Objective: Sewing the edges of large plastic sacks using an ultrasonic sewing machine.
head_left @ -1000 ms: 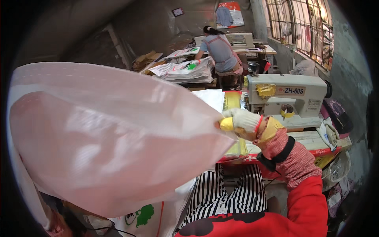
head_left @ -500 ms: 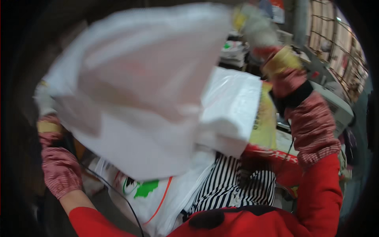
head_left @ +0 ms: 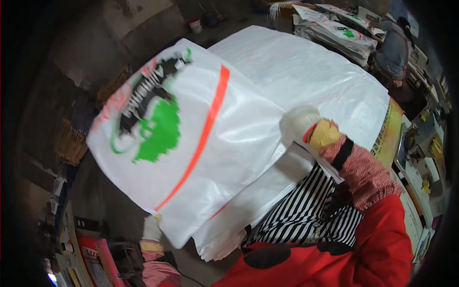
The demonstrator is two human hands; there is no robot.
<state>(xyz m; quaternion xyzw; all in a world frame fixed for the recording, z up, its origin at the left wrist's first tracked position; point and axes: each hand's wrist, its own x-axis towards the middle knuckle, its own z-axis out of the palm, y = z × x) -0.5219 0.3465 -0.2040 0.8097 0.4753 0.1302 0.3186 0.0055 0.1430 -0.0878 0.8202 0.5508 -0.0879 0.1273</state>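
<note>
A large white plastic-looking sack (head_left: pixel 239 138), printed in green and black with an orange stripe, is stretched out in front of me. My left hand (head_left: pixel 152 227), in a pale glove, is closed on its lower left edge. At the sack's right side my right hand (head_left: pixel 302 120), in a white glove, grips the edge, its fingertips partly hidden. Behind and beneath it lies a broad pile of plain white sacks (head_left: pixel 306 62). More white sheeting (head_left: pixel 248 210) hangs over my lap below the held sack.
Yellow printed material (head_left: pixel 389 131) shows along the pile's right side. A machine table (head_left: pixel 416 191) stands at the right. Far right, a co-worker (head_left: pixel 397 48) sits near another stack of printed sacks (head_left: pixel 334 38). Shelves with a red box (head_left: pixel 93 258) are at lower left.
My view has swung left. The raised sack has come down, its printed side now facing up. My right hand has lowered toward the middle, and my left hand now shows near the lower edge.
</note>
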